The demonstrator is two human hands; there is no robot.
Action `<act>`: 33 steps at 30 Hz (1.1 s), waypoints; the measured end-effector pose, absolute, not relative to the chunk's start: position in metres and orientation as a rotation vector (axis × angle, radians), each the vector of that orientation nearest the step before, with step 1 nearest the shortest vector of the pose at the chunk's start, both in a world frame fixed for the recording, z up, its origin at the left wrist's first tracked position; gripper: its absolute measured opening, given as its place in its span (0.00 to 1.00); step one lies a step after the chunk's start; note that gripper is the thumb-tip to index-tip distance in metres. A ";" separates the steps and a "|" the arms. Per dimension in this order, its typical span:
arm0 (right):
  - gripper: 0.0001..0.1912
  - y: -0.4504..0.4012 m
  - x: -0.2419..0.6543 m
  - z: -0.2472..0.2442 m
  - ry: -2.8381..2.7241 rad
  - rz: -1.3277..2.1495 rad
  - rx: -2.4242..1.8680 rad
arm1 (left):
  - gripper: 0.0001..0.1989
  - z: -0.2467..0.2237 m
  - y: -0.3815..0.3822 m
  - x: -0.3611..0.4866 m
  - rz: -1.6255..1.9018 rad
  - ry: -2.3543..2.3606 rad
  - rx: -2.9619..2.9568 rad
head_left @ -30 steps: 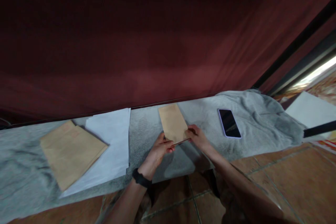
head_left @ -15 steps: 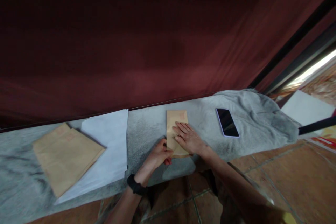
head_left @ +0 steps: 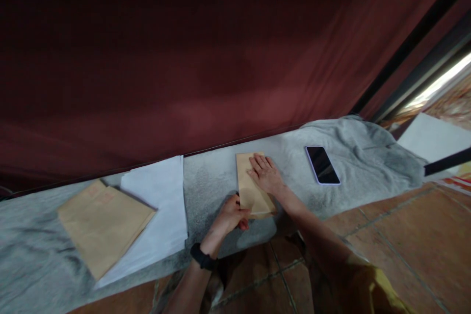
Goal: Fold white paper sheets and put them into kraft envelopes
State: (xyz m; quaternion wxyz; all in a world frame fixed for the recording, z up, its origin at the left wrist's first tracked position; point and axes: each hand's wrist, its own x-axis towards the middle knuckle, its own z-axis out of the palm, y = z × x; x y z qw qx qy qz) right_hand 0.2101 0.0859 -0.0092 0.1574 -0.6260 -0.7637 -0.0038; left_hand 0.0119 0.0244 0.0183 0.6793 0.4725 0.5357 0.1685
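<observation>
A narrow brown paper envelope (head_left: 248, 184) lies flat on the grey cloth in front of me. My right hand (head_left: 265, 172) rests palm down on its upper right part, fingers stretched out. At the envelope's lower left corner, my left hand (head_left: 232, 215) grips the edge with bent fingers, the thumb lying on top. A dark band circles the left wrist. To the left, brown envelopes (head_left: 103, 225) overlap a stack of white paper (head_left: 158, 196).
A phone (head_left: 323, 165) in a pale purple case lies right of the envelope. The grey cloth (head_left: 206, 176) covers a long narrow surface along a dark red fabric wall (head_left: 206, 83). Tiled floor (head_left: 405, 235) borders its near side.
My right hand has slid up the envelope towards its top right corner, uncovering more of the lower part. The left hand keeps its hold at the lower left corner. The view has shifted slightly.
</observation>
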 end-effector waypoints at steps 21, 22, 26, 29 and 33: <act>0.27 0.039 0.211 -0.005 -2.465 0.157 -1.484 | 0.19 0.018 0.027 0.014 0.327 1.256 1.101; 0.28 0.043 0.216 -0.005 -2.424 0.134 -1.546 | 0.19 0.017 0.027 0.014 0.325 1.256 1.099; 0.30 0.062 0.228 -0.008 -2.292 0.068 -1.714 | 0.21 0.015 0.027 0.013 0.323 1.265 1.083; 0.31 0.074 0.226 -0.012 -2.194 0.020 -1.805 | 0.22 0.016 0.027 0.012 0.326 1.258 1.071; 0.33 0.078 0.222 -0.017 -2.106 -0.046 -1.867 | 0.21 0.018 0.027 0.013 0.331 1.252 1.053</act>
